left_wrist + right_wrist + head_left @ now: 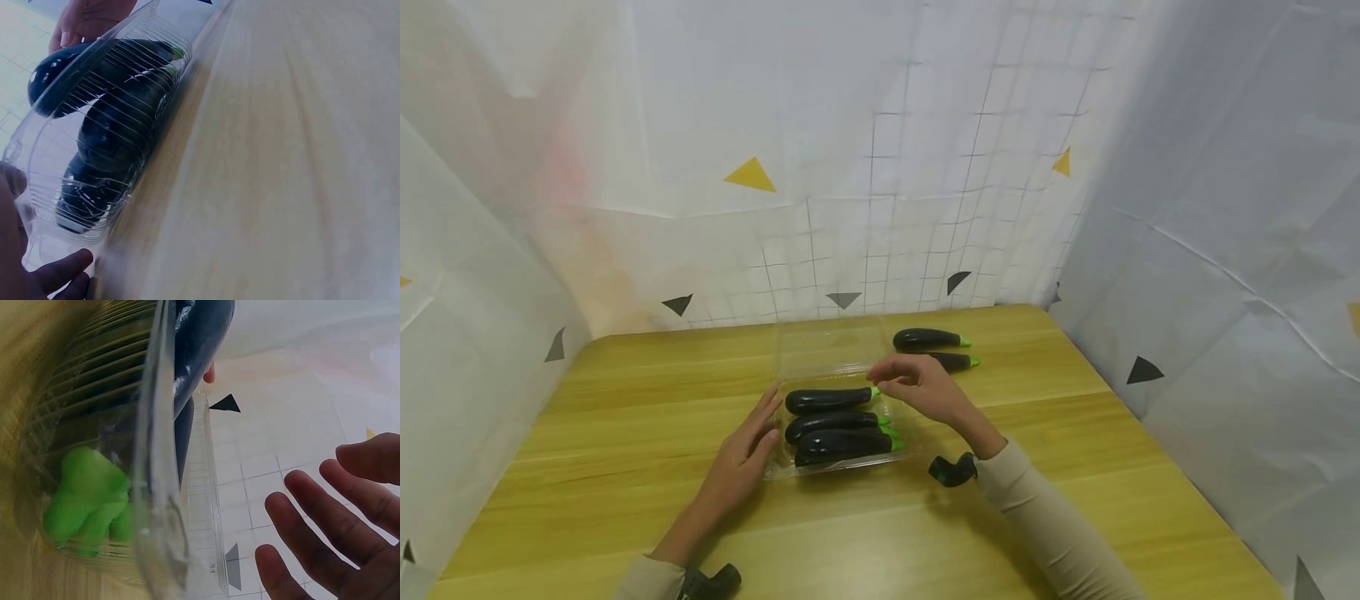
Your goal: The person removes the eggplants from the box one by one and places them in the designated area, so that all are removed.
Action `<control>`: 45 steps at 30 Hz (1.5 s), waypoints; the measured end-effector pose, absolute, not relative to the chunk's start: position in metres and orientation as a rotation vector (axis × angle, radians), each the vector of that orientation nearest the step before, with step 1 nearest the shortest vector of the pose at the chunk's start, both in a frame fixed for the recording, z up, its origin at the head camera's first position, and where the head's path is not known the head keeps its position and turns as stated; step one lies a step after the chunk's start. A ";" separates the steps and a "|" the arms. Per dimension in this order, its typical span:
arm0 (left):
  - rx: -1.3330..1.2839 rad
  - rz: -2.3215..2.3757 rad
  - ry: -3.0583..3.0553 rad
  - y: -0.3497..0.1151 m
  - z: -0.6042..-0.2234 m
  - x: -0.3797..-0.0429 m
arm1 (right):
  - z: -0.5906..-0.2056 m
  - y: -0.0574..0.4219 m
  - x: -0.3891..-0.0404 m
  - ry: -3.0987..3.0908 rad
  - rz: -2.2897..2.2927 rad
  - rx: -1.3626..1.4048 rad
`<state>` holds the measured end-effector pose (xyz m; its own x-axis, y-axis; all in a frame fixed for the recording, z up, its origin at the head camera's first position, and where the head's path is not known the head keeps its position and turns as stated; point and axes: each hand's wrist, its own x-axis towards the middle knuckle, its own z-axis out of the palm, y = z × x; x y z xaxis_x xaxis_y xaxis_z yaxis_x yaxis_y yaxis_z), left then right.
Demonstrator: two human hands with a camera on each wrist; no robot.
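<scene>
Eggplant on the table, partly hidden behind right hand.

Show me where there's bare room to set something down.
Bare tabletop lies left of the left hand, in front of the clear container, and right of the two loose eggplants. It is crowded inside the container: three eggplants, with the right hand close by.

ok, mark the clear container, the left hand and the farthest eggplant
clear container (829, 350): head view, open lid
left hand (739, 461): head view, back of hand
farthest eggplant (923, 339): head view, dark body
</scene>
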<state>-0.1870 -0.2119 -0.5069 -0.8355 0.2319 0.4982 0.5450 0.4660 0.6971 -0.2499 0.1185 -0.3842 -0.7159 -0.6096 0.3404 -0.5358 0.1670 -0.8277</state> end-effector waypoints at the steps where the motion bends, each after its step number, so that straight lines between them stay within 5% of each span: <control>1: -0.658 -1.314 -2.383 -0.212 -0.507 -0.187 | -0.385 0.119 -0.250 2.348 -1.609 -1.154; 45: -0.654 -1.307 -2.371 -0.210 -0.504 -0.186 | -0.422 0.118 -0.269 2.299 -1.376 -1.300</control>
<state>-0.1856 -0.2099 -0.5038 -0.8302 0.2235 0.5106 0.5511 0.4667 0.6917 -0.2688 0.1180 -0.4224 -0.6080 -0.7448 0.2749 -0.5942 0.1973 -0.7797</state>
